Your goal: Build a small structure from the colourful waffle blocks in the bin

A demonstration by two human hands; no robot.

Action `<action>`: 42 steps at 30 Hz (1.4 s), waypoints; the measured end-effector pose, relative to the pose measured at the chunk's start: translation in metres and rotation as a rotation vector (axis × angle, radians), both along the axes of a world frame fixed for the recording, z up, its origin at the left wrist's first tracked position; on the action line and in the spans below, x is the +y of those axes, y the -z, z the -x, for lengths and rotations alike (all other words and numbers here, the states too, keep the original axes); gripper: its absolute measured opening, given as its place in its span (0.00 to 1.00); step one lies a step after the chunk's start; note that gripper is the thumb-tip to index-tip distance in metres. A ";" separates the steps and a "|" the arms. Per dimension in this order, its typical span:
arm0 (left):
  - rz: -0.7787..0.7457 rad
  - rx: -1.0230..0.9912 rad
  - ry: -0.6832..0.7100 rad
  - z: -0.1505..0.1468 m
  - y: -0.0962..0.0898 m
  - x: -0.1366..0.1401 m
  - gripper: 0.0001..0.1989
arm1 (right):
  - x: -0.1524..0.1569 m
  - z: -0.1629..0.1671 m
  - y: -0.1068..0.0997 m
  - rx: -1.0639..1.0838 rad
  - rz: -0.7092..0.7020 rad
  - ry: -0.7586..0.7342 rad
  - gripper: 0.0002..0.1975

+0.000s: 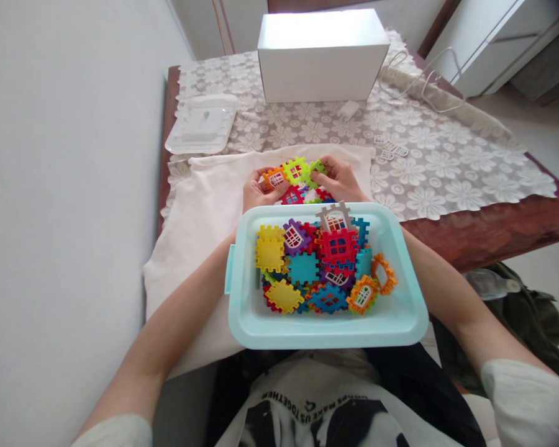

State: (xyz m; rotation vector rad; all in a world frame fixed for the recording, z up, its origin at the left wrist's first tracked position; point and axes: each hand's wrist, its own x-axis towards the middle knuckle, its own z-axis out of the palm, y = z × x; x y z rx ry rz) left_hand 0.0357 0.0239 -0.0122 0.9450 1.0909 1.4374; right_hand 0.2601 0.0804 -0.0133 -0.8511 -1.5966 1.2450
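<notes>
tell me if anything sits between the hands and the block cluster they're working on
Nothing visible does. The left hand and right hand both already grip the block cluster from either side. The light blue bin of loose blocks sits nearer the body.

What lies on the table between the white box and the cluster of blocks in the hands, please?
In the head view, the flowered lace tablecloth, a small white charger and the cream cloth's far edge lie between the white box and the block cluster.

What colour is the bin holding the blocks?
Light turquoise bin, seen in the head view.
</notes>
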 end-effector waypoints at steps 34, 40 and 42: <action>-0.202 0.147 -0.018 0.000 0.007 0.002 0.45 | -0.007 0.012 0.002 0.004 -0.041 0.028 0.25; -0.183 0.188 -0.038 0.002 0.009 0.004 0.42 | -0.014 0.014 -0.005 0.034 0.008 -0.055 0.27; -0.167 0.198 -0.051 0.002 0.008 0.003 0.41 | -0.016 0.014 -0.008 0.048 0.031 -0.093 0.28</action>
